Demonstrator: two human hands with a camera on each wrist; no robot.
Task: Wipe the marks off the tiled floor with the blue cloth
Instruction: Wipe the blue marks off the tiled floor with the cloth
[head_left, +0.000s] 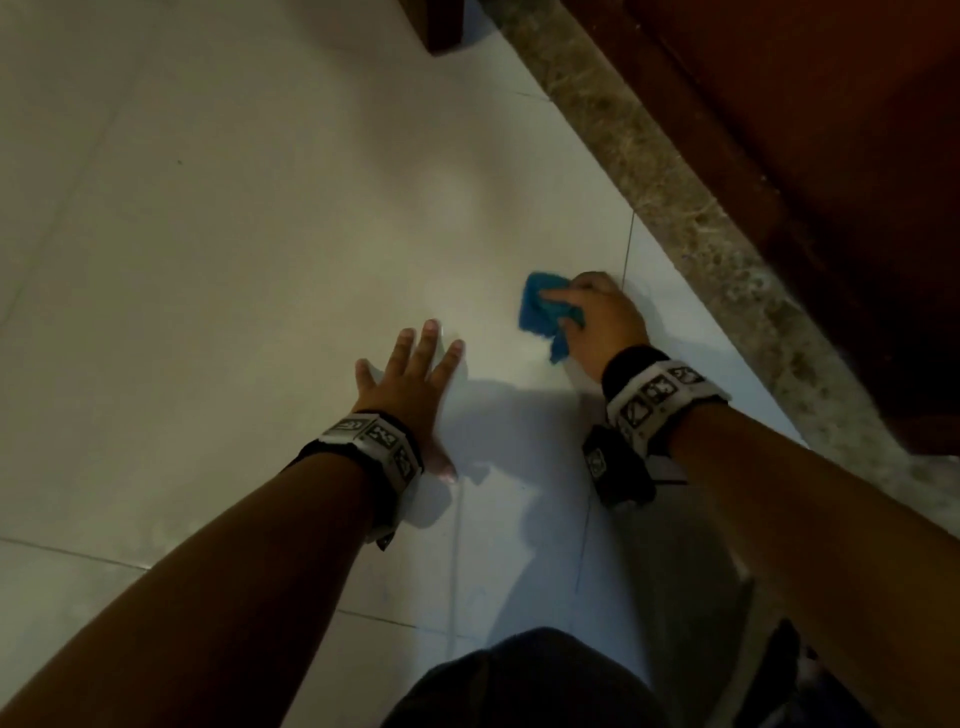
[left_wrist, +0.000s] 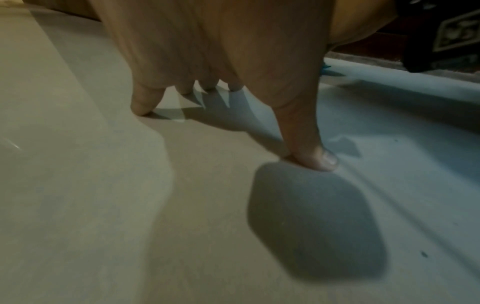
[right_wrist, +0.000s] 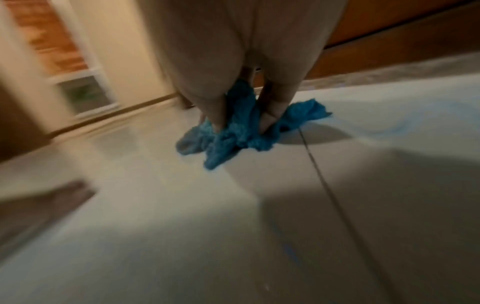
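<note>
The crumpled blue cloth (head_left: 543, 309) (right_wrist: 233, 131) lies on the pale tiled floor (head_left: 234, 234) beside a grout line. My right hand (head_left: 592, 317) (right_wrist: 241, 123) grips it from above, fingers dug into the folds and pressing it to the tile. A faint blue smear (right_wrist: 397, 129) shows on the floor just right of the cloth in the right wrist view. My left hand (head_left: 415, 384) (left_wrist: 228, 123) rests flat on the floor to the left, fingers spread, holding nothing. Only a sliver of cloth (left_wrist: 326, 66) shows in the left wrist view.
A mottled stone skirting strip (head_left: 675, 197) runs diagonally along the right, with dark wooden furniture (head_left: 805, 130) behind it. A wooden leg (head_left: 441, 26) stands at the top. My dark-clad knee (head_left: 519, 686) is at the bottom. Small dark specks (left_wrist: 424, 254) dot the tile.
</note>
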